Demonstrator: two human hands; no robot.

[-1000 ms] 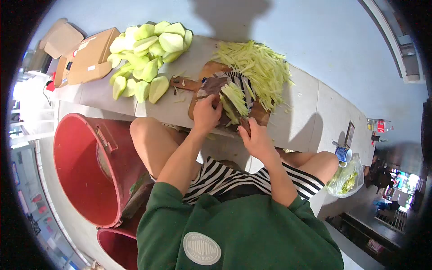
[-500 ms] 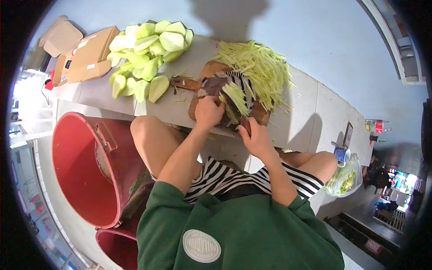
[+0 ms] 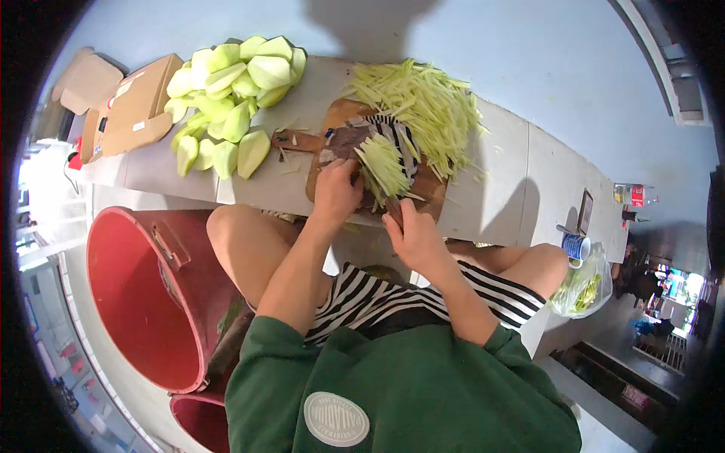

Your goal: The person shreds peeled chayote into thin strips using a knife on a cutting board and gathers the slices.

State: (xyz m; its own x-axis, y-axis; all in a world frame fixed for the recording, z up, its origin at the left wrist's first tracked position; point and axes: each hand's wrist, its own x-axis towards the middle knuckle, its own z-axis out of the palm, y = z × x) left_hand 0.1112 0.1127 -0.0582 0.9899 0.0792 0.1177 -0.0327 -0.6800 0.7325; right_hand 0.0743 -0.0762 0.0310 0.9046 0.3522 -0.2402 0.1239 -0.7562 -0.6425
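Note:
My right hand is closed round the handle of a knife at the front of a wooden cutting board. To its left, my left hand is closed at the edge of a green piece, mostly hidden by the fingers and strips. Pale green strips lie heaped between the hands, on a dark and striped cloth on the board. Behind the board rises a large pile of green strips. Peeled green halves are stacked on the left of the counter.
An open cardboard box stands at the counter's far left. Below it is a big red bin, with a second one lower down. On the right are a blue-and-white cup, a plastic bag and a bottle.
The whole view has shifted slightly, with the counter items now further left. The strips between my hands look more spread toward the knife. Both hands keep their places at the board.

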